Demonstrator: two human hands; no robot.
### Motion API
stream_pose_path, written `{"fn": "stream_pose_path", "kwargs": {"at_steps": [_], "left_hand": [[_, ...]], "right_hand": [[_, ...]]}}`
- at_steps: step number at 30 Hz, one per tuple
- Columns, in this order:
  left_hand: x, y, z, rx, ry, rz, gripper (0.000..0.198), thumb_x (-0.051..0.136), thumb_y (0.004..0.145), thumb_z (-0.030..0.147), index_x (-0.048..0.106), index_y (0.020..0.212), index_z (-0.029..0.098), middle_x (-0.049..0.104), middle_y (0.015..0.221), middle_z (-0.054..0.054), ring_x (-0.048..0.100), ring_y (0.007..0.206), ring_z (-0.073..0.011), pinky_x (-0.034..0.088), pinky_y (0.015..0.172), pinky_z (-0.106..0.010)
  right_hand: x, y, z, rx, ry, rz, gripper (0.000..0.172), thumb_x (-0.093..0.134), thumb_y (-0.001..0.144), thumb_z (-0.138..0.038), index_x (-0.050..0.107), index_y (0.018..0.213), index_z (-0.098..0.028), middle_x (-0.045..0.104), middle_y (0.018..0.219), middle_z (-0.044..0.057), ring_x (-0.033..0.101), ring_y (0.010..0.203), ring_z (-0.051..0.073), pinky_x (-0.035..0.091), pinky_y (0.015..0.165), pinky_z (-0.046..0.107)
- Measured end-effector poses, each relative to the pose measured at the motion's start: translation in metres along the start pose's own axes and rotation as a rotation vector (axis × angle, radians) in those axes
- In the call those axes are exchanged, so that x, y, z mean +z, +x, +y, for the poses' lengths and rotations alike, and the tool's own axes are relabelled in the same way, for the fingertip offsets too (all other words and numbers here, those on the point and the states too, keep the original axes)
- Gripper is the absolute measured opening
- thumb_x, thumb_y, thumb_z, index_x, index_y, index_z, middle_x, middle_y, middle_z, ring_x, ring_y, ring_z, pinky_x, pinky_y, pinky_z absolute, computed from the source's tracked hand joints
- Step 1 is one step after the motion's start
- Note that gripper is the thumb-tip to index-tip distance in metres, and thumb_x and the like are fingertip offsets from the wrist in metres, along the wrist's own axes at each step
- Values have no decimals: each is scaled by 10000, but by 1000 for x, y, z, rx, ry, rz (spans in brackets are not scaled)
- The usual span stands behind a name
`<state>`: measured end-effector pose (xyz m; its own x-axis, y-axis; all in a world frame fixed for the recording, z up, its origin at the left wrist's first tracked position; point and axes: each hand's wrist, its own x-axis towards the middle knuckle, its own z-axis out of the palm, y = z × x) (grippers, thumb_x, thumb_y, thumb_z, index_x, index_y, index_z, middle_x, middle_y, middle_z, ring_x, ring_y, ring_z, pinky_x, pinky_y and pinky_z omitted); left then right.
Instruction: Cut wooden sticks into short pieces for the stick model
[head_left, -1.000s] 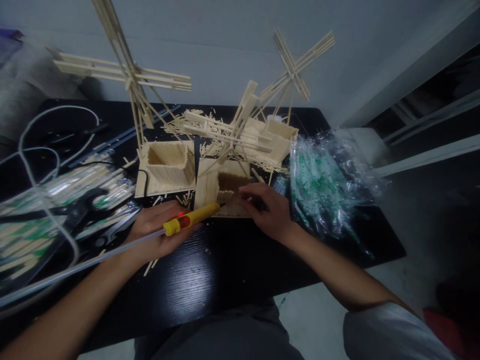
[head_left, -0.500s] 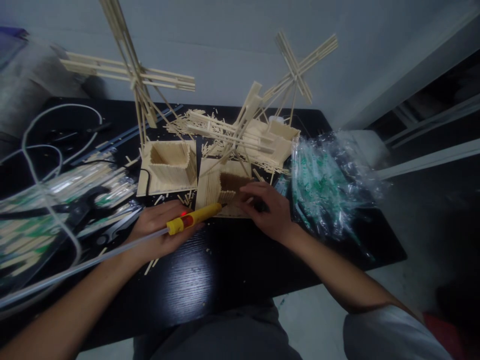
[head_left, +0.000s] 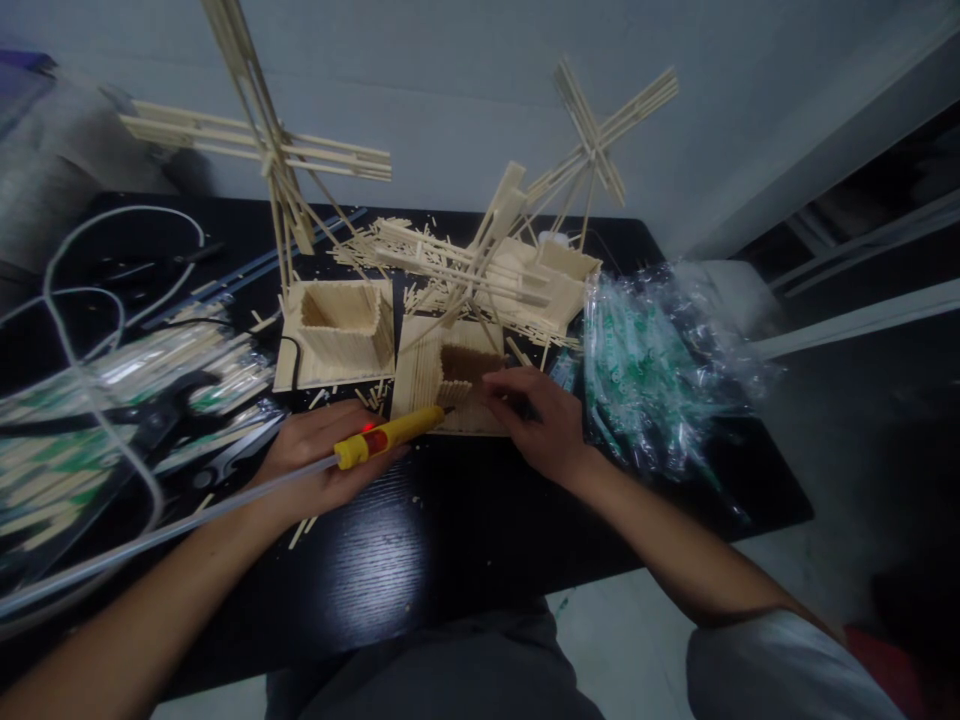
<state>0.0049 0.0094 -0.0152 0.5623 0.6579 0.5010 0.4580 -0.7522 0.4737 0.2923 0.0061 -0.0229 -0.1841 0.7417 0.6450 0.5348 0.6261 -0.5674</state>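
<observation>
My left hand (head_left: 319,460) is closed round a yellow glue gun (head_left: 386,435) with a red light and a clear glue stick trailing back to the left. Its tip touches the front of a small box of wooden sticks (head_left: 450,375) on a stick base. My right hand (head_left: 541,420) rests curled against the right front of that box, fingertips pressed on its wall. What the fingers pinch, if anything, is hidden.
A second stick box (head_left: 341,325) stands to the left, with stick windmill models (head_left: 262,150) behind. Scissors (head_left: 187,400) and bags of sticks (head_left: 90,420) lie at the left with white cables. A crinkled plastic bag (head_left: 660,360) lies at the right. The black table (head_left: 420,560) ends near me.
Almost nothing has moved. My right hand has shifted slightly along the box's front wall; the glue gun stays at the same spot.
</observation>
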Motion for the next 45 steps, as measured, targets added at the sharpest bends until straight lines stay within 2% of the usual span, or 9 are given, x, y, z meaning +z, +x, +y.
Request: {"fn": "stream_pose_path", "kwargs": {"at_steps": [8, 14, 23, 29, 32, 36, 40, 42, 45], "left_hand": [[1, -2, -3, -11, 20, -4, 152, 682, 967, 303, 616, 854, 227, 596, 691, 13, 585, 562, -115, 457, 513, -252], [1, 0, -2, -1, 30, 10, 173, 680, 961, 334, 630, 837, 226, 606, 672, 16, 590, 553, -121, 454, 501, -246], [0, -1, 0, -40, 21, -9, 165, 681, 964, 340, 636, 852, 227, 608, 687, 10, 604, 558, -127, 445, 494, -258], [-1, 2, 2, -19, 25, 1, 215, 656, 982, 353, 620, 819, 219, 628, 693, 6, 618, 559, -122, 455, 488, -239], [-1, 1, 2, -16, 23, 9, 211, 675, 971, 328, 615, 805, 211, 630, 703, 3, 623, 572, -115, 456, 497, -225], [-2, 2, 2, -9, -16, -10, 151, 667, 966, 286, 647, 838, 207, 641, 713, 13, 635, 587, -112, 470, 535, -222], [-3, 1, 4, -13, -4, 4, 206, 659, 969, 324, 616, 800, 215, 597, 661, 27, 597, 544, -113, 444, 507, -230], [-3, 0, 4, -7, -3, 7, 220, 653, 973, 334, 602, 793, 219, 582, 650, 26, 579, 531, -114, 430, 494, -236], [-1, -2, 4, 13, -9, 4, 212, 651, 975, 324, 594, 797, 223, 589, 664, 21, 577, 540, -114, 414, 490, -240]], "right_hand": [[-1, -2, -1, 86, 17, -21, 182, 723, 963, -223, 686, 1137, -264, 759, 862, -7, 725, 727, 150, 602, 644, 262], [-1, -3, 1, 89, 9, -6, 149, 719, 941, -178, 666, 1054, -258, 730, 844, -12, 707, 688, 150, 600, 680, 283], [1, -4, 3, 125, 44, 20, 156, 675, 903, -122, 598, 956, -247, 660, 828, -35, 658, 649, 115, 559, 636, 231], [1, -2, 3, 120, -10, -20, 169, 743, 896, -176, 652, 1019, -249, 671, 749, -37, 663, 628, 138, 569, 656, 255], [-1, 2, 4, 91, -11, -42, 190, 766, 909, -202, 683, 1076, -242, 706, 770, -21, 693, 661, 151, 578, 685, 270], [-16, 10, 3, 152, 18, 41, 151, 725, 949, -212, 700, 1096, -236, 719, 795, -19, 697, 620, 136, 576, 663, 271], [-45, 19, 3, 184, -4, 219, 169, 570, 1040, -220, 689, 1156, -244, 674, 693, -44, 666, 564, 134, 565, 623, 277], [-60, 23, 2, 179, -68, 279, 160, 609, 1023, -235, 685, 1164, -245, 685, 707, -39, 674, 583, 142, 569, 623, 283], [-79, 26, 0, 192, -205, 202, 175, 703, 964, -263, 696, 1137, -236, 756, 990, 48, 735, 828, 191, 600, 686, 311]]}}
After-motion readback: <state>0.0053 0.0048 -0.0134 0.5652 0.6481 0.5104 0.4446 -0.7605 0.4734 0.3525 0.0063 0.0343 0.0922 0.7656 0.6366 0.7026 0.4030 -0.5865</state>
